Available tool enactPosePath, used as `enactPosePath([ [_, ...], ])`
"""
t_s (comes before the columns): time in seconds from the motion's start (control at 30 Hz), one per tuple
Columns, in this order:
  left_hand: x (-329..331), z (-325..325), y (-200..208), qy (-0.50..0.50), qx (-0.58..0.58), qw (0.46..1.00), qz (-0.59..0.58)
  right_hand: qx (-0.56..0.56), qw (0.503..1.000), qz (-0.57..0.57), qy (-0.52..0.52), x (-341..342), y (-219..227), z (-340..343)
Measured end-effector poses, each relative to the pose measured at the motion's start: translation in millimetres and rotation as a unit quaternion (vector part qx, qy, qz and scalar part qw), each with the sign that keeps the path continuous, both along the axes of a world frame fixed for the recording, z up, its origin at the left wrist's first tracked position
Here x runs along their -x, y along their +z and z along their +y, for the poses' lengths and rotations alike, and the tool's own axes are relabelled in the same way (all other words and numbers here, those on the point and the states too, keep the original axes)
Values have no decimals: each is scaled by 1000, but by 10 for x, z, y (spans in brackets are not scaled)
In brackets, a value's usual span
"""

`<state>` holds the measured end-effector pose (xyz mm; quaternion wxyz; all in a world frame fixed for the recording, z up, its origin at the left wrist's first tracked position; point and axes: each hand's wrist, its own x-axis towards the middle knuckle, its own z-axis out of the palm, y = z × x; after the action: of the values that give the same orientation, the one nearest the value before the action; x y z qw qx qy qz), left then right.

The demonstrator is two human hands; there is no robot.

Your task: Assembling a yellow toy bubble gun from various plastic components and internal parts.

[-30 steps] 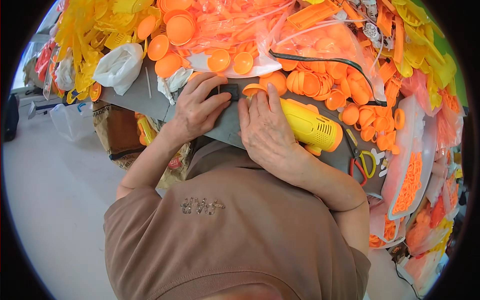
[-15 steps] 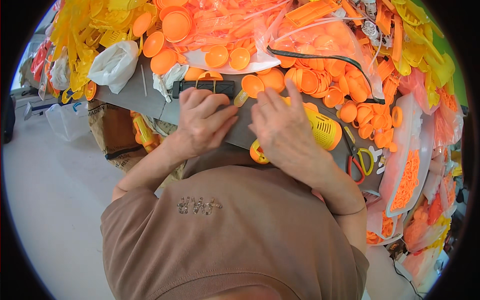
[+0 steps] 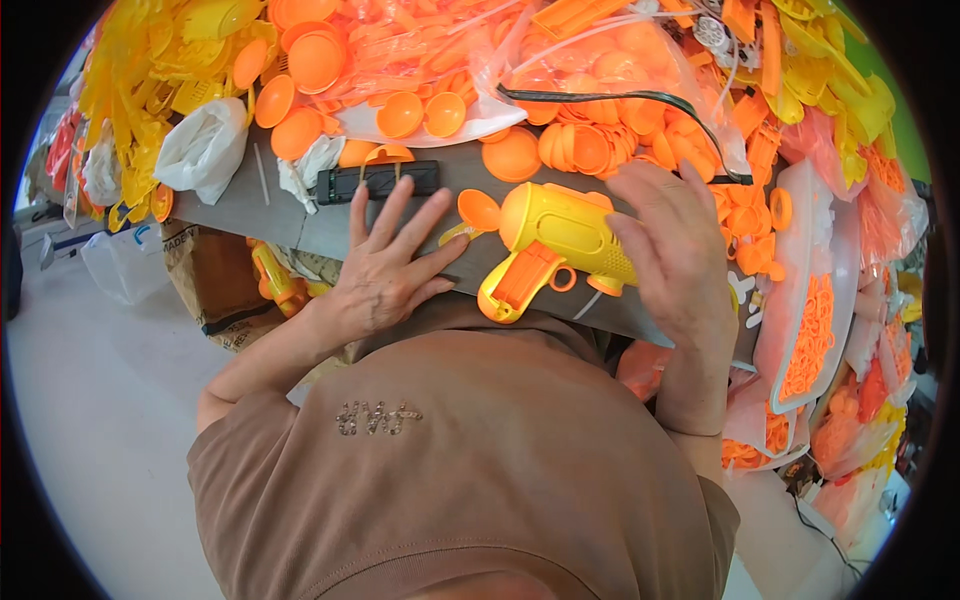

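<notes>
A yellow toy gun (image 3: pixel 570 232) with orange ends, a ring-shaped trigger and an open orange hollow in its grip lies on the grey table, between my hands. My left hand (image 3: pixel 390 270) is open with fingers spread, holding nothing, just in front of a black rectangular block (image 3: pixel 385 181). Near its fingertips is a small yellowish strip (image 3: pixel 455 234), beside an orange cup-shaped piece (image 3: pixel 479 211) at the gun's left end. My right hand (image 3: pixel 680 250) hovers by the gun's right end, fingers apart and slightly bent, with nothing visible in it. It hides part of the table there.
Heaps of orange round caps (image 3: pixel 590 148) and bagged orange parts (image 3: pixel 430 55) line the back. Yellow parts (image 3: pixel 140 90) hang at the left near a white bag (image 3: pixel 203 150). A clear bin (image 3: pixel 775 345) of orange rings stands right. A brown paper bag (image 3: pixel 205 270) sits left below the table.
My left hand has opened from a pinch and spread its fingers. My right hand has moved right off the toy gun, which has turned and now shows its grip. The scissors are now hidden.
</notes>
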<state>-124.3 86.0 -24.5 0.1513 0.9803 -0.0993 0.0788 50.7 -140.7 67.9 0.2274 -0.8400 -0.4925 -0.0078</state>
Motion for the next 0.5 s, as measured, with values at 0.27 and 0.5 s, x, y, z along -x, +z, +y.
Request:
enactPosePath([
  [0.27,-118,49,21,-48,-8,999,-18,-53,993,68,-75,23,-116,-469],
  [0.5,-94,87,4,-118,19,992,-29,-165,982,84,-27,216,-325,-609],
])
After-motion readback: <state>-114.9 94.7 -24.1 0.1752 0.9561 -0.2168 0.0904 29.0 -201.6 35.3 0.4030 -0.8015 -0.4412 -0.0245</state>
